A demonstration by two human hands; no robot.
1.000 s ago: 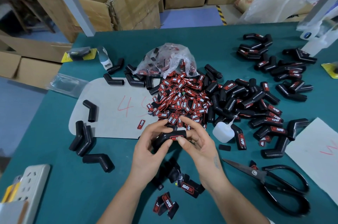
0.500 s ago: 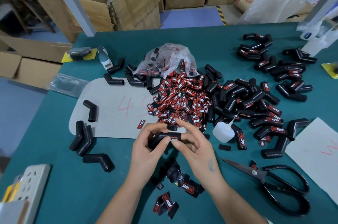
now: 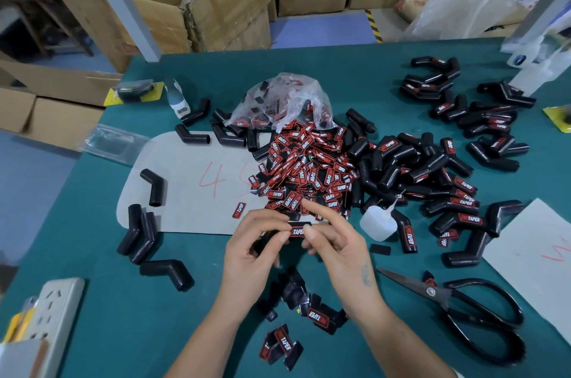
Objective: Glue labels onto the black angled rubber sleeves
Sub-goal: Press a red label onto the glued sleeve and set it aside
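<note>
Both hands, left [image 3: 247, 249] and right [image 3: 338, 243], pinch one sleeve [image 3: 296, 231], pressing its label; labelled sleeves [image 3: 457, 192] fill the right, bare ones [image 3: 145, 235] wait left.

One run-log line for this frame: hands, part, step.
left hand: holds sleeve | right hand: pinches sleeve's labelled end | label: on sleeve | glue bottle: on table, untouched | step: pressing label

Teal bench [image 3: 355, 74], black sleeves [image 3: 432, 161], red-and-black labels [image 3: 309, 167] with white lettering, grey sheet [image 3: 185, 192] with red numerals beside the labels, black-handled scissors [image 3: 482, 312]
</note>
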